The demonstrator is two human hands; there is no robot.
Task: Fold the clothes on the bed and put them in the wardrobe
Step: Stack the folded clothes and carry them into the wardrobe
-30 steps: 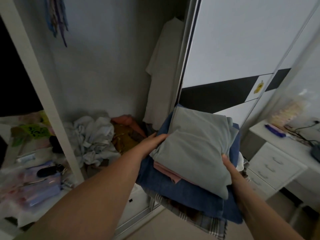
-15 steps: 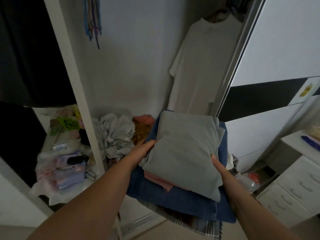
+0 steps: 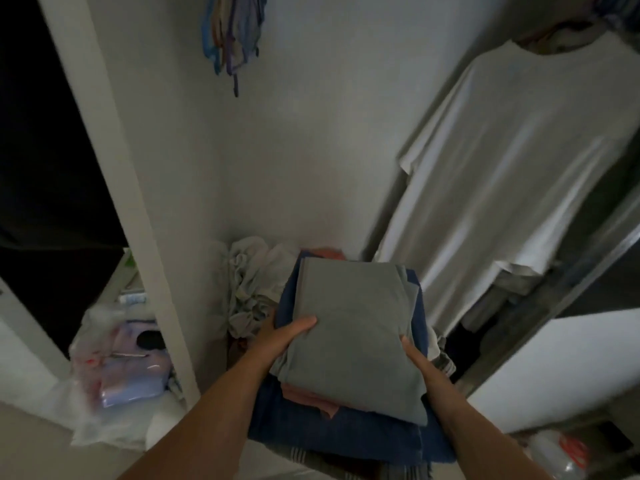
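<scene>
Two hands hold a stack of folded clothes (image 3: 349, 344) in front of the open wardrobe (image 3: 277, 150). The left hand (image 3: 280, 337) has its grip tight on the stack's side at 9 o'clock. The right hand (image 3: 415, 358) has its grip tight at 3 o'clock. A gray piece is on top, pink and blue below. A white shirt (image 3: 512, 174) hangs at 2 o'clock. Crumpled clothes (image 3: 249, 282) lie at 11 o'clock.
</scene>
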